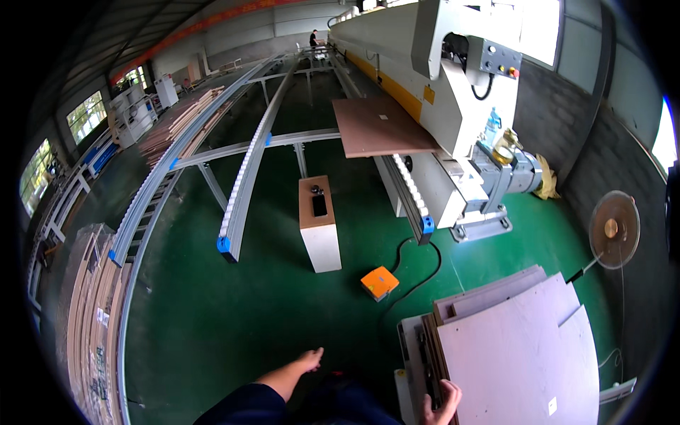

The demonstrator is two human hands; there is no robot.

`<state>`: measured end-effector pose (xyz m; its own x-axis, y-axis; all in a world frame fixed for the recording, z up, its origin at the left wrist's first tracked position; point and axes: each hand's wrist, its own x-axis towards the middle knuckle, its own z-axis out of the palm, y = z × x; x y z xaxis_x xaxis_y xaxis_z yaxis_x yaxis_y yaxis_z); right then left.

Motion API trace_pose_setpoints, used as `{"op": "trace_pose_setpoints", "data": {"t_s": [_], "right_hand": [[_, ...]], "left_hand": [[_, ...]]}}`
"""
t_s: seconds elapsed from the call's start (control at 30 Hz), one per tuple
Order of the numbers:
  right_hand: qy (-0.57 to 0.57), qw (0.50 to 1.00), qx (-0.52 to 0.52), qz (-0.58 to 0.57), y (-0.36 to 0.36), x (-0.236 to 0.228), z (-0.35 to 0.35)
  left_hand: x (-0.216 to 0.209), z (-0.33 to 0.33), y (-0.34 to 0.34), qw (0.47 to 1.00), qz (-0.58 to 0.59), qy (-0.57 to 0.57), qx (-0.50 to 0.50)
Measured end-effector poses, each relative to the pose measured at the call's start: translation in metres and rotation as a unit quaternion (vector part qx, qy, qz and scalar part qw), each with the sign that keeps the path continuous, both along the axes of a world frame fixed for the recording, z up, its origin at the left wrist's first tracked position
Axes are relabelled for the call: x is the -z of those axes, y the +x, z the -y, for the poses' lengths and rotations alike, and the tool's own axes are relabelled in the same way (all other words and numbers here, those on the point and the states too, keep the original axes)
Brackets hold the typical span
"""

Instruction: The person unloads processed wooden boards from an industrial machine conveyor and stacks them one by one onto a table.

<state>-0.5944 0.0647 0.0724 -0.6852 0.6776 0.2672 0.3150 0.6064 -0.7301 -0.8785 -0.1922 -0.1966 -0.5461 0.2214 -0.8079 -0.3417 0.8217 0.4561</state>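
My left hand (310, 360) hangs over the green floor in front of my body, with its fingers curled in and nothing visible in them. Close to the left edge of a pale pinkish panel (520, 347), my right hand (444, 402) has its thumb and fingers apart. Its fingertips are at the panel's edge; whether they press on it I cannot tell. This panel lies on top of a stack of boards (489, 296) at my lower right. A small white sticker (552, 406) is on the panel.
Ahead, roller rails (248, 173) lead to a long machine (397, 53). A brown board (375, 127) lies across the right rail. Between the rails stands a box-like stand (322, 244). An orange foot pedal (380, 283) with a cable, wrapped boards (92, 312) and a fan (614, 228) are nearby.
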Motion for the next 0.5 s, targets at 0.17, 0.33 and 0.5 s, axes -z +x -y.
{"op": "trace_pose_setpoints", "data": {"t_s": [0.17,0.33,0.5], "right_hand": [[-0.367,0.921,-0.125,-0.034,-0.085,0.017,-0.022],[-0.485,0.861,-0.115,-0.102,-0.214,0.025,-0.048],[-0.533,0.833,-0.047,-0.139,-0.35,0.02,-0.073]], "left_hand": [[-0.025,-0.015,-0.079,0.98,-0.014,0.108,-0.165],[-0.054,-0.091,-0.167,0.933,-0.027,0.278,-0.226],[-0.088,-0.135,-0.241,0.895,0.035,0.379,-0.231]]}}
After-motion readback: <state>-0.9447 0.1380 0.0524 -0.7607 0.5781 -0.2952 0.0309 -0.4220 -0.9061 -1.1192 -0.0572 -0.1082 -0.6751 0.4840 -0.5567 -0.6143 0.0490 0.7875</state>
